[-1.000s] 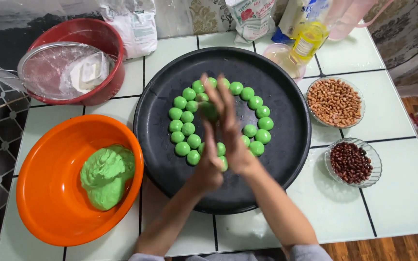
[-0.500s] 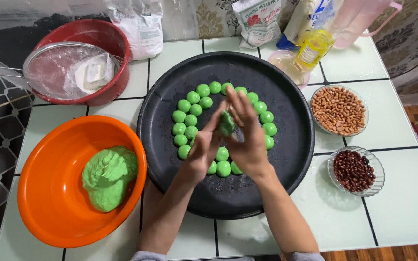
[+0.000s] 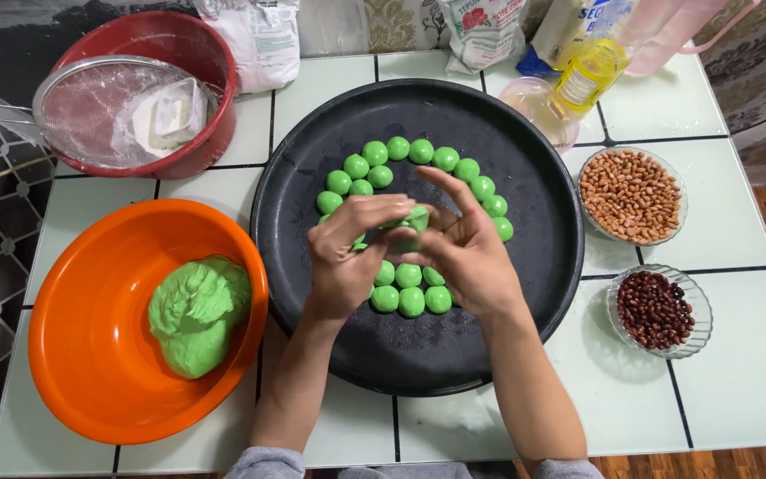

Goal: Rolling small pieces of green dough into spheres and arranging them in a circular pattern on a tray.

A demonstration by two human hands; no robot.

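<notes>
Holding a small green dough piece (image 3: pixel 411 222) between both hands above the middle of the black round tray (image 3: pixel 525 293), I note the following. My left hand (image 3: pixel 347 257) is curled, its fingers (image 3: pixel 374 211) closed over the near side of the piece; my right hand (image 3: pixel 470 253) lies half open beneath and behind it, palm as a cradle, index finger raised clear. This grip, as I judge it, keeps the soft lump enclosed on all sides so it can be shaped without dropping. The piece itself is pale green, smooth and matt, mostly hidden by the fingers; its exact form I cannot tell. On the tray, finished green balls (image 3: pixel 410 300) sit in a ring around the hands, touching or just beside one another, alike in size and evenly round. Left of the tray, an orange bowl (image 3: pixel 73 355) holds a larger rough lump of the same green dough (image 3: pixel 197 315). Right of the tray stand two glass dishes, one of pale peanuts (image 3: pixel 631 195), one of dark red beans (image 3: pixel 655 310). Beyond the tray's far left edge, a red bowl (image 3: pixel 201 53) carries a sieve (image 3: pixel 90 115).
</notes>
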